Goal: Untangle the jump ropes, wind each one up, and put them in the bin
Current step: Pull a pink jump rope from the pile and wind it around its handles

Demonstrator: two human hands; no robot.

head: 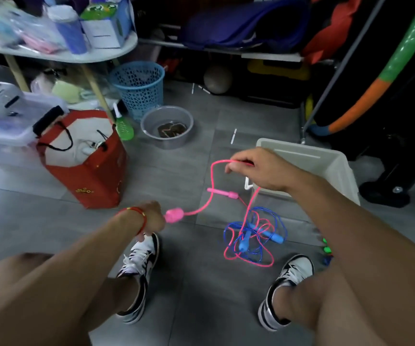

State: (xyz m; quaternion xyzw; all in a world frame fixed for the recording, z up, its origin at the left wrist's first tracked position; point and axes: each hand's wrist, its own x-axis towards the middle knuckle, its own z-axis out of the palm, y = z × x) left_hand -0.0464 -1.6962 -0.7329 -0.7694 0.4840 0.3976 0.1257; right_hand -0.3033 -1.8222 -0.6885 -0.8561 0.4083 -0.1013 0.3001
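The left hand (pixel 152 217) grips one pink handle (pixel 174 215) of the pink jump rope (pixel 212 186), with its fingers curled tight around it. The right hand (pixel 261 171) is up higher and pinches the pink cord between its fingers. The cord runs from the left hand up in a loop to the right hand, then hangs down to the floor (pixel 189 158).

The other pink handle (pixel 222 193) lies on the floor, just beside the white bin (pixel 326 161). Near it, the rest of the pink cord is all mixed up with the blue jump rope (pixel 276 221) in a messy pile on the floor. Two blue handles (pixel 244 243) sit in the middle of the pile. The pile lies between the person's two black and white shoes (pixel 139 268), a little in front of them.

The white bin stands on the floor behind the right hand. A red bag (pixel 94 171) stands to the left. A gray bowl (pixel 166 126) and a blue basket (pixel 139 86) sit farther back, near a white table (pixel 116 52) full of things.
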